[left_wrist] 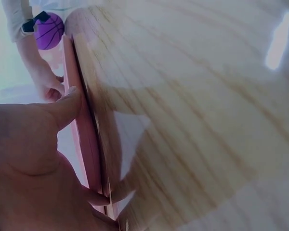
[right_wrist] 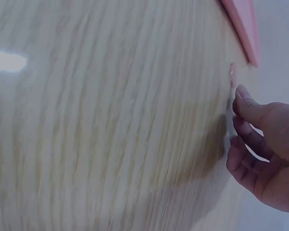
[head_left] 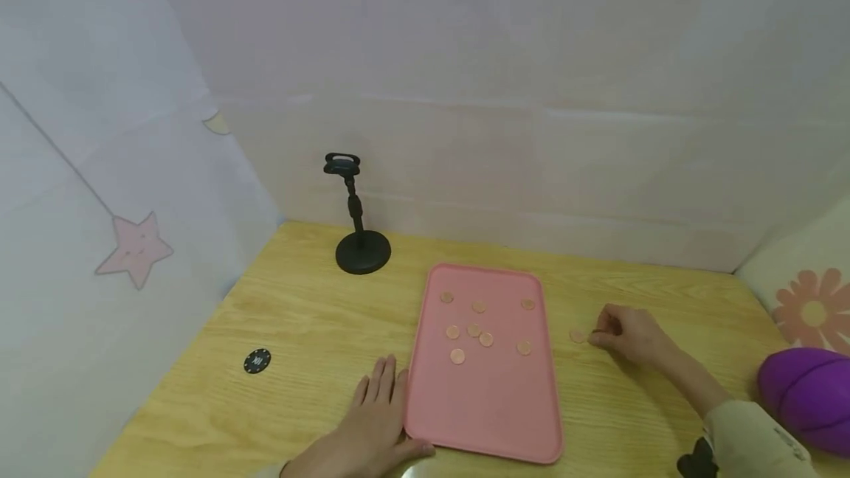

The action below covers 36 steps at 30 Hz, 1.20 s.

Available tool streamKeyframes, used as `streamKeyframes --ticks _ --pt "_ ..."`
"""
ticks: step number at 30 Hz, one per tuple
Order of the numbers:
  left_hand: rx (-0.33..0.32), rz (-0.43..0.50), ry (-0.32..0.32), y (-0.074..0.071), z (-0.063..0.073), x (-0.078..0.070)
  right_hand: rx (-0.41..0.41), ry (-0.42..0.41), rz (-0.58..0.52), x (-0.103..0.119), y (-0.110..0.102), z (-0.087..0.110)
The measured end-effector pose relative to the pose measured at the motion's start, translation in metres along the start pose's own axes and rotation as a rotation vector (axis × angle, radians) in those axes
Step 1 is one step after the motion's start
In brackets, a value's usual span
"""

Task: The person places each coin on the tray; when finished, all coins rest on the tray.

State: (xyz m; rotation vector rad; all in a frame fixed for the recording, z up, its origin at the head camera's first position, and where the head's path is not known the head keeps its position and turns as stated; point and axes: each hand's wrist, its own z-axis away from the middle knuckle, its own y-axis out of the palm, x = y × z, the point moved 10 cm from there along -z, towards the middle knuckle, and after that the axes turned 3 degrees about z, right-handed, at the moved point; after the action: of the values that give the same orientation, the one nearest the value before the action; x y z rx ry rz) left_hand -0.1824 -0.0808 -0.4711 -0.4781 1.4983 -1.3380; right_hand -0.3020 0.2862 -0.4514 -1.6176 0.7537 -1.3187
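Note:
A pink rectangular tray (head_left: pixel 488 404) lies on the wooden table, with several small copper-coloured coins (head_left: pixel 457 356) spread over its far half. My left hand (head_left: pixel 372 423) lies along the tray's left side, fingers straight. In the left wrist view, its thumb rests on the tray's rim (left_wrist: pixel 86 149). To the right of the tray, my right hand (head_left: pixel 634 334) is low over the table with curled fingers. Its thumb and fingertips (right_wrist: pixel 242 92) are right at the edge of a single coin (right_wrist: pixel 232 74); I cannot tell whether they pinch it.
A black round-based stand (head_left: pixel 361 251) is at the back left of the table. Left of my left hand lies a black chip (head_left: pixel 257 361) with white marks. A purple ball (head_left: pixel 806 398) sits at the right, beside my right forearm. Pale patterned cloth (head_left: pixel 465 161) hangs behind the table.

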Motion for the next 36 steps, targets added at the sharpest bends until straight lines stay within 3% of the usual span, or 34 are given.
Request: streamKeyframes --ticks 4,7,12,15,18,21,32,36 --pt "0.018 0.022 -0.006 0.0 -0.002 0.0 -0.079 -0.024 -0.09 0.021 -0.008 -0.007" --pt "0.026 0.039 -0.006 0.0 -0.002 -0.001 -0.092 -0.073 -0.172 0.05 -0.005 -0.013" --pt "0.02 0.041 0.0 -0.001 0.001 -0.003 0.034 -0.238 -0.224 0.111 0.025 -0.019" --pt "0.026 0.045 0.002 -0.001 0.001 -0.005 0.129 -0.282 -0.256 0.134 0.047 -0.017" --pt "0.031 0.037 0.002 0.0 0.0 -0.005 0.183 -0.26 -0.28 0.142 0.062 -0.017" --pt "0.016 0.016 -0.009 0.0 0.0 -0.003 0.185 -0.252 -0.283 0.149 0.068 -0.019" --pt "0.016 0.035 -0.01 -0.002 -0.001 -0.002 0.131 -0.238 -0.215 0.15 0.07 -0.023" --pt "0.017 0.028 -0.01 -0.003 -0.001 -0.002 0.087 -0.218 -0.196 0.14 0.057 -0.022"
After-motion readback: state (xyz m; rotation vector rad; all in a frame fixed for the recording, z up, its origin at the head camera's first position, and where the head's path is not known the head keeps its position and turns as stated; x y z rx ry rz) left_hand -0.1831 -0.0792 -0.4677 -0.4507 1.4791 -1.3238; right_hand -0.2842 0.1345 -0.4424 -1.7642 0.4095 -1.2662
